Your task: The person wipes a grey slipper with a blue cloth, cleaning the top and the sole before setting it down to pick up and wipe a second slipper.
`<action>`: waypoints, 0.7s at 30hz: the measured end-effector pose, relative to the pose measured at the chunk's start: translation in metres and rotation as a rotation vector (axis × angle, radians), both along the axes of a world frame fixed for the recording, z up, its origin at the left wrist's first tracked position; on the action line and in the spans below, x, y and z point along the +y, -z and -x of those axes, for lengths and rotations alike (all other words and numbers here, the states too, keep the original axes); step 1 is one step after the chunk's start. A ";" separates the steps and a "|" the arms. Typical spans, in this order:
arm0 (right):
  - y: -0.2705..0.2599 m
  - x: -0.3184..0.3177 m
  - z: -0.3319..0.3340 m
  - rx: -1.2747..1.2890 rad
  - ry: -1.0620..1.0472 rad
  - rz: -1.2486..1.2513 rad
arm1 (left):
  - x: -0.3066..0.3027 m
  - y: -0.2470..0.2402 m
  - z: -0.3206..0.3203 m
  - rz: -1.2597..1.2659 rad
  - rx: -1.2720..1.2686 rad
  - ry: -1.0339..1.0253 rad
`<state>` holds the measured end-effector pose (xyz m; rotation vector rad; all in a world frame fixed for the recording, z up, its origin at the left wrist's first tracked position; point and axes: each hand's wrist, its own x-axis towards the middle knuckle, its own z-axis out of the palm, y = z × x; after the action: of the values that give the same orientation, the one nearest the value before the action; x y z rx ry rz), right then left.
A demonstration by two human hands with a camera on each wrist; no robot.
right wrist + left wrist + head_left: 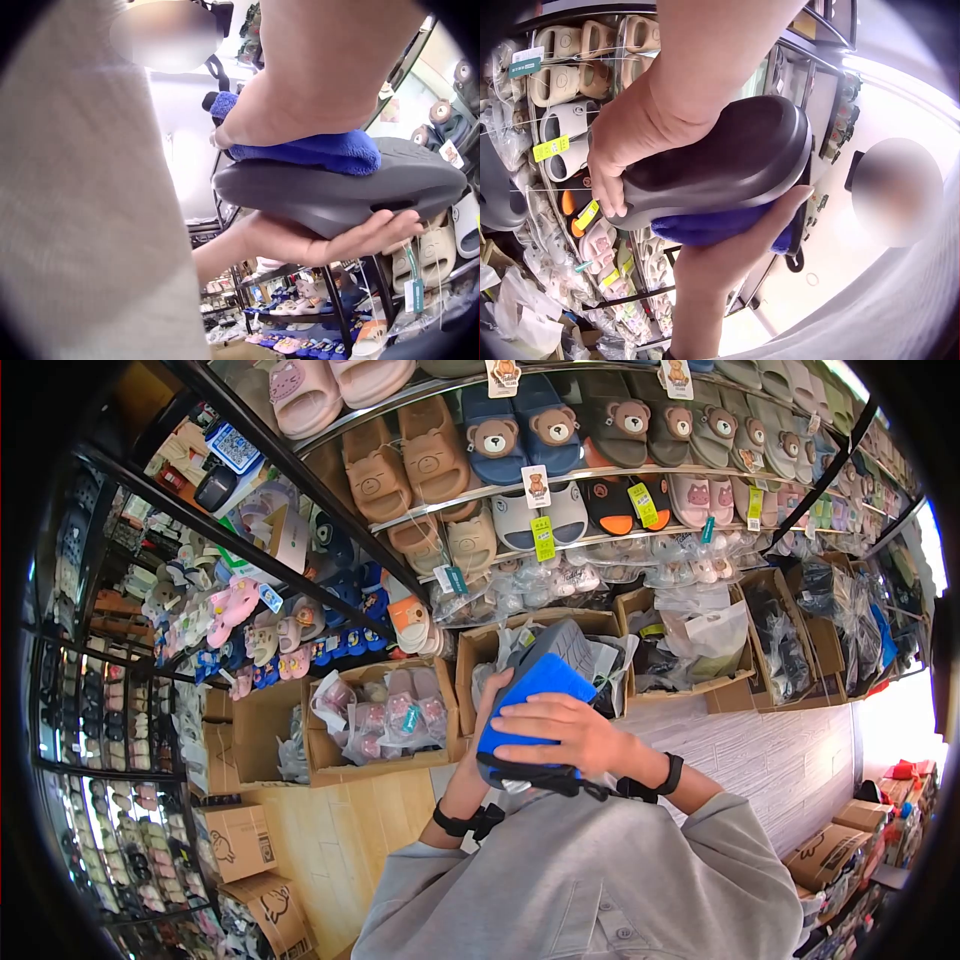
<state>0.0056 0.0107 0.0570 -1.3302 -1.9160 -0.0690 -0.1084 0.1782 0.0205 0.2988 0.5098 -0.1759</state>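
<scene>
In front of the chest, a dark grey foam slipper (562,648) is held between both hands. My left hand (330,244) grips it from its far side, the fingers along the side that has a slot. A blue fleecy cloth (556,682) with a dark edge and a black strap (565,785) lies against the slipper. Over that cloth my right hand (562,732) holds it to the slipper, fingers spread across the blue. From the left wrist view, the slipper's smooth rounded side (727,172) shows, with the right thumb (789,210) near one end.
Shelves of slippers (520,435) rise ahead, some with bear faces and tags. Open cardboard boxes (455,725) of bagged footwear line the floor below them. A shoe rack (110,760) stands at left, and closed cartons (835,850) are stacked at right.
</scene>
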 end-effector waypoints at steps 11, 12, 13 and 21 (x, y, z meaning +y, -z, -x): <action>0.064 -0.002 -0.045 0.318 0.324 -0.104 | -0.005 -0.024 0.011 -0.285 0.026 -0.123; 0.063 -0.003 -0.047 0.377 0.354 -0.088 | -0.004 -0.026 0.012 -0.314 0.036 -0.120; 0.062 -0.004 -0.048 0.436 0.379 -0.078 | -0.001 -0.023 0.014 -0.296 0.036 -0.107; 0.053 -0.003 -0.050 0.749 0.604 0.000 | 0.006 -0.011 0.018 -0.270 0.010 -0.109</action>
<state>0.0557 0.0079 0.0039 -1.6002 -0.8663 0.1168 -0.1260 0.1841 0.0318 0.5319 0.5587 -0.0018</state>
